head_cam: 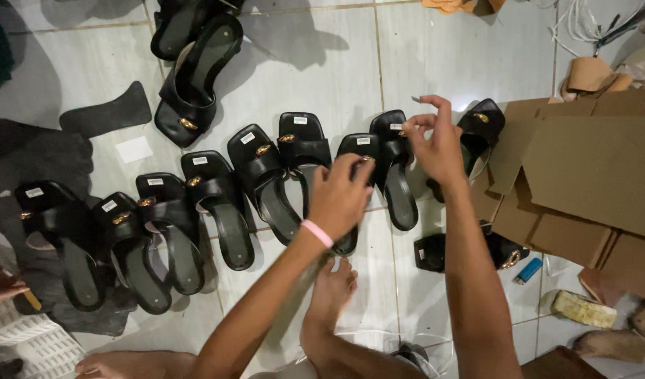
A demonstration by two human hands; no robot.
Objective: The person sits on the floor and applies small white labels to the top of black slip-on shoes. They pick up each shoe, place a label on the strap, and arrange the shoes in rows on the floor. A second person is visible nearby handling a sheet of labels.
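Resting fingers-down on a black slide sandal in the floor's row, the left hand grips its stiff, light toe strap, while beyond, the right hand pinches its neighbouring sandal.

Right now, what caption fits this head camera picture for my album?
Left hand rests on a black sandal in a row on the tile floor; right hand pinches above another sandal.

Single head-worn view, looking steeply down, close over tiled floor
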